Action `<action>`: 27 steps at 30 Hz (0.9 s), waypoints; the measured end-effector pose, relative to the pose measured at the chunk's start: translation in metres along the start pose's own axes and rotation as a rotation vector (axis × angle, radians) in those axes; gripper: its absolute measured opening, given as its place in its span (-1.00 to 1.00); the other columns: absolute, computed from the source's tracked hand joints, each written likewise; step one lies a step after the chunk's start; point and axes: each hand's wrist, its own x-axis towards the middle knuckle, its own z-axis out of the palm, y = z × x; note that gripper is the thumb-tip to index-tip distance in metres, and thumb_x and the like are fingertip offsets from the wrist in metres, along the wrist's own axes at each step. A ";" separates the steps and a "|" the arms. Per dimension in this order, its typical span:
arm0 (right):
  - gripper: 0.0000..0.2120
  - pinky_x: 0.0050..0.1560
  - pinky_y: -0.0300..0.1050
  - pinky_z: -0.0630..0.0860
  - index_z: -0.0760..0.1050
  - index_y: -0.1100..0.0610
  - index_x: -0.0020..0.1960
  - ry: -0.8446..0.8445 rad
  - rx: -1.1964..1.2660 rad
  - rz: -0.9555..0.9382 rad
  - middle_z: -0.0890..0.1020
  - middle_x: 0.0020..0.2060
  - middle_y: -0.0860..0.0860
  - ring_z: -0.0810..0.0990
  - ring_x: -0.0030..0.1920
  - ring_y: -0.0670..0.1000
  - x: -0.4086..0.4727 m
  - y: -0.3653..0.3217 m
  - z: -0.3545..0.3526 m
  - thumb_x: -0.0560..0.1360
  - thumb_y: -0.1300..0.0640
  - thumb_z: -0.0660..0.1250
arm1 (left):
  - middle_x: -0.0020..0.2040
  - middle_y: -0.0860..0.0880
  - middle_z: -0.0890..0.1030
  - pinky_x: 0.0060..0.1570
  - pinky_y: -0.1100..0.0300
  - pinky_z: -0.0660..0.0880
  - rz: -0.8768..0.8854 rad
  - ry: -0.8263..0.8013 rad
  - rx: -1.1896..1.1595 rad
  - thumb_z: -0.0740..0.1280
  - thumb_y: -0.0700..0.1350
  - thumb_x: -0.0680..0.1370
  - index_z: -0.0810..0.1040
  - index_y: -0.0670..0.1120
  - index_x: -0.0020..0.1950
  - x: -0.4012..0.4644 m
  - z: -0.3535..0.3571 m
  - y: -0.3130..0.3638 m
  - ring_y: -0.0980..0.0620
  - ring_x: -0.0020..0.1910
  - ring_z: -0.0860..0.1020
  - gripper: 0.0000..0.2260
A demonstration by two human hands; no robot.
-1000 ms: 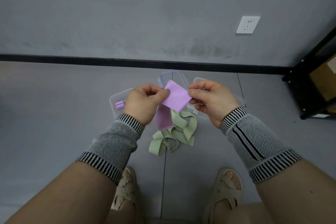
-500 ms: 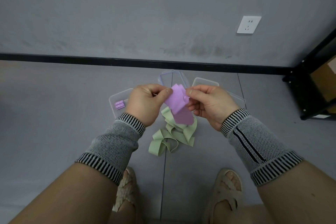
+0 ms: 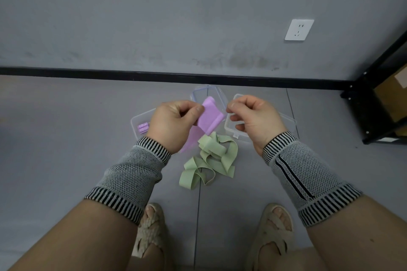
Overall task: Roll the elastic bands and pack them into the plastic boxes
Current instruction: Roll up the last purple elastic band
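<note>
Purple elastic band (image 3: 210,117) in left hand (image 3: 174,123)

The left hand (image 3: 174,123) hides most of the clear plastic box (image 3: 137,120) behind it and the near end of the purple elastic band (image 3: 210,116), whose tail under the wrist is blurred. Two purple rolls (image 3: 142,128) in that box carry print too small to read. The right hand (image 3: 253,119) covers much of a second clear box (image 3: 230,126); whether its fingertips touch the band cannot be told. The band screens part of a blue-rimmed box (image 3: 199,94) beyond it. The black shelf rack (image 3: 374,99) and its cardboard carton (image 3: 392,97) are cut by the right edge; both forearms and sandalled feet (image 3: 275,226) run off the bottom.
</note>
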 end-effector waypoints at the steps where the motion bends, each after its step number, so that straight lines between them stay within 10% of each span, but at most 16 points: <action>1: -0.86 -0.26 -0.20 0.47 0.54 0.04 -0.25 0.011 -0.008 -0.012 0.63 -0.24 0.00 0.55 -0.26 -0.09 0.001 0.000 0.000 0.49 0.15 0.35 | -0.33 0.09 0.61 -0.30 0.33 0.48 0.007 -0.017 0.022 0.33 -0.15 0.54 0.61 0.01 -0.23 0.000 0.001 -0.001 0.23 -0.36 0.52 -0.84; 13: -0.70 -0.57 -0.34 0.31 0.39 0.22 -0.43 -0.099 0.108 0.049 0.40 -0.63 -0.01 0.33 -0.61 -0.14 -0.001 0.001 0.009 0.44 0.43 0.26 | -0.26 0.07 0.61 -0.31 0.48 0.39 0.058 -0.020 0.167 0.32 -0.13 0.55 0.67 -0.12 -0.07 -0.003 0.009 0.001 0.25 -0.33 0.51 -0.85; 27: -0.69 -0.37 -0.14 0.27 0.39 0.10 -0.51 0.118 0.029 -0.008 0.35 -0.61 -0.06 0.29 -0.49 -0.02 0.007 0.012 0.014 0.36 0.27 0.35 | -0.26 0.05 0.62 -0.26 0.37 0.42 0.029 0.099 0.213 0.31 -0.06 0.55 0.66 -0.07 -0.12 -0.004 0.017 0.003 0.07 -0.24 0.56 -0.83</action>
